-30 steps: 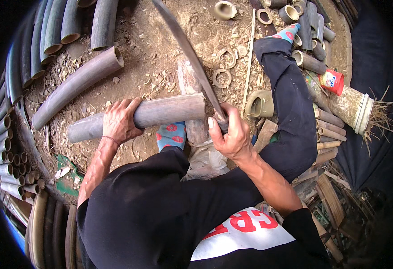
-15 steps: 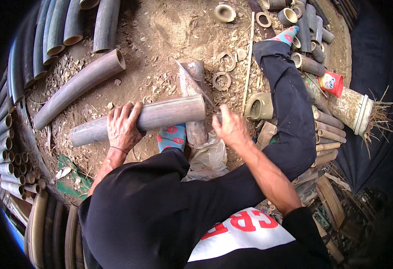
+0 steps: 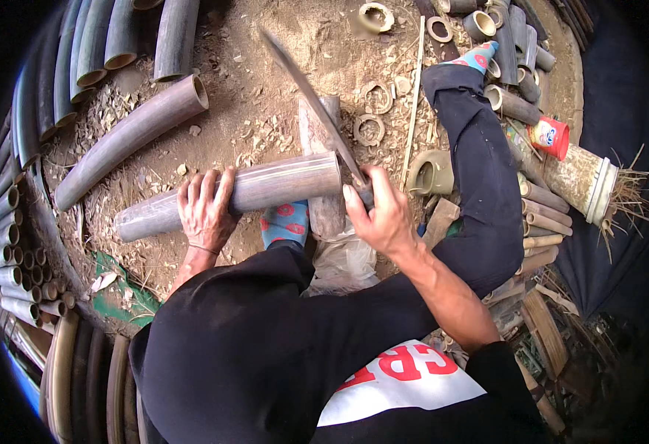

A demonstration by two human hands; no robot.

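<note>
- Crosswise, the tube (image 3: 280, 183) lies over the log (image 3: 328, 215); long axis left to right, right end farther from the worker (image 3: 221, 348).
- Left hand (image 3: 208, 209): clasped over the tube.
- Right hand (image 3: 386, 216): closed on the knife (image 3: 312, 98), blade pointing forward-left.

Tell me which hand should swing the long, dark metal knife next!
Right hand, probably: it holds the knife by its handle, while the left hand grips the round grey bamboo tube.

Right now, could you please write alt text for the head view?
A person's left hand holds a bamboo tube over a log, while the right hand holds a knife at the tube's right end. Rings and more tubes lie nearby.
</note>
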